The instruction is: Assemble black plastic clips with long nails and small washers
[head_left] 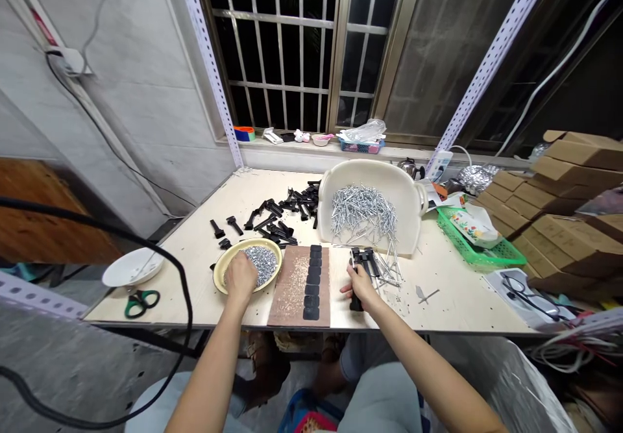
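Note:
My left hand (240, 276) reaches into a yellow bowl (221, 271) of small silver screws (263, 263), fingers curled down among them; what they pinch is hidden. My right hand (359, 285) rests on the table, closed around a black plastic part (355, 303), beside several more black parts (364, 259) and loose nails (389, 274). Between the hands lies a brown board (292, 289) with a column of black pieces (313, 282) set into it.
A cream tray (403, 189) holds a heap of long silver nails. Black parts (282, 215) are scattered behind the bowl. A white dish (131, 267) and green scissors (141, 302) lie at the left edge. A green basket (479, 251), glasses (528, 293) and cardboard boxes (564, 225) stand at right.

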`<state>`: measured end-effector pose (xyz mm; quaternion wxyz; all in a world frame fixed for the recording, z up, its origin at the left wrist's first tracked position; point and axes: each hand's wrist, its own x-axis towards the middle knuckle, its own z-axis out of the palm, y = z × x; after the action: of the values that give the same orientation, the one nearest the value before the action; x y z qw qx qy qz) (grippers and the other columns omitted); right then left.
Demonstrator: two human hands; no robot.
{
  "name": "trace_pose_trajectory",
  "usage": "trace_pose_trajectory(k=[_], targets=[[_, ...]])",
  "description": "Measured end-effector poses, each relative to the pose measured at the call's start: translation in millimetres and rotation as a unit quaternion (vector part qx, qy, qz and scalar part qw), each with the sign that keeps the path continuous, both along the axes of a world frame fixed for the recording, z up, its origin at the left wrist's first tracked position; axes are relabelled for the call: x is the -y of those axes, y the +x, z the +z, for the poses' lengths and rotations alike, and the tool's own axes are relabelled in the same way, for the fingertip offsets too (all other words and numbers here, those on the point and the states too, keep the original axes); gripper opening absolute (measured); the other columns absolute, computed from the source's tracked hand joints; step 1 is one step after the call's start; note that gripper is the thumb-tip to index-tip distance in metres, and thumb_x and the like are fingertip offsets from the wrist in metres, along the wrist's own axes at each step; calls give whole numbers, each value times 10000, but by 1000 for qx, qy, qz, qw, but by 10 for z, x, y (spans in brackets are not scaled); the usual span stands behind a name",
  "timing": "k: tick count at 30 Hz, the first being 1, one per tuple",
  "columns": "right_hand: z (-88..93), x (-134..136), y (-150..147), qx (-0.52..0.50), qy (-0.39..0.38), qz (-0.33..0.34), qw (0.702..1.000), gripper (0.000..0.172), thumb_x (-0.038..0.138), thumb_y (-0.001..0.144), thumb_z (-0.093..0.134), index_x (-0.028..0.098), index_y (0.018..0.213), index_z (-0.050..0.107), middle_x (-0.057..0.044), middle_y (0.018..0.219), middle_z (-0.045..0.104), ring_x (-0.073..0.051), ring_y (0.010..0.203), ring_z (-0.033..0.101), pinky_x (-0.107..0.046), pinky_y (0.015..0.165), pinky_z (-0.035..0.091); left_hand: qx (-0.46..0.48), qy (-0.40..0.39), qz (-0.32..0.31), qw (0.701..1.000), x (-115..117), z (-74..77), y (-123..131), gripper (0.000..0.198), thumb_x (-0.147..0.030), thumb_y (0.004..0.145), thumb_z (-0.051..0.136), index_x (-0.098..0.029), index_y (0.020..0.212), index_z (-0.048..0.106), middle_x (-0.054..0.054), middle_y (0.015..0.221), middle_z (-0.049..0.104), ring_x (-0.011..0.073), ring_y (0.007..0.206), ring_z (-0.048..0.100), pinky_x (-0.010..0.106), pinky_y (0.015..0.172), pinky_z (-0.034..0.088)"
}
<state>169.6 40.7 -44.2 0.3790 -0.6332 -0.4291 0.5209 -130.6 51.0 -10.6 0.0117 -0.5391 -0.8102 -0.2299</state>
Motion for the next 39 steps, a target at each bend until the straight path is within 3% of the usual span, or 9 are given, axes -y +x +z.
trace_pose_trajectory(k=[4,5,7,9,12,17,26,35,39], targets=[[63,3,329,70,10,11,997,185,358,864,369,191,907,435,27,561,533,-142,421,547,-223,401,404,194,101,-10,976,41,51,60,142,-254,739,487,-144,789,562,88,756,626,229,734,601,344,678,451],[117,20,368,87,26,21,996,186,357,852,403,192,911,467,10,601,559,-152,474,566,-241,450,425,300,136,-26,944,64,76,132,163,-275,703,552,-145,801,554,66,744,624,206,714,603,332,677,462],[273,73,364,150,98,70,981,206,351,844,442,210,977,513,-9,691,595,-176,622,596,-271,575,446,518,179,-71,833,129,132,356,314,-283,619,660,-140,871,539,31,730,619,163,683,608,311,681,478],[465,145,258,242,202,145,938,267,340,877,402,238,1109,486,-12,749,608,-189,724,595,-285,659,432,660,158,-114,726,213,178,642,415,-243,580,710,-143,939,527,8,724,621,122,668,610,278,691,481],[739,249,18,364,328,216,845,275,324,928,315,264,1152,464,-23,858,600,-169,744,583,-261,655,408,775,111,-120,610,332,184,1027,434,-176,579,729,-148,957,517,9,745,636,85,654,611,199,640,474],[966,342,-204,483,422,224,733,198,287,920,384,219,896,568,-27,853,561,-134,751,540,-217,603,357,840,112,-107,521,426,96,1287,427,-119,583,732,-149,949,514,27,780,653,83,661,618,173,611,479],[959,398,-256,528,457,218,682,211,235,910,409,182,758,544,-25,742,562,-136,698,504,-243,556,299,822,143,-124,537,513,125,1412,472,-150,584,743,-159,995,511,-13,715,654,84,655,617,185,642,466],[1030,360,-160,508,441,281,684,198,282,903,440,179,779,555,-16,744,581,-130,700,532,-235,564,334,685,186,-205,674,532,11,1363,452,-194,648,692,-162,1052,490,-12,706,645,94,680,602,232,731,447],[1041,348,-117,493,454,299,679,198,276,904,440,180,780,561,-17,736,584,-132,712,530,-233,575,336,659,177,-221,697,545,17,1358,419,-225,672,668,-162,1045,488,-19,671,621,96,630,582,237,684,450]])
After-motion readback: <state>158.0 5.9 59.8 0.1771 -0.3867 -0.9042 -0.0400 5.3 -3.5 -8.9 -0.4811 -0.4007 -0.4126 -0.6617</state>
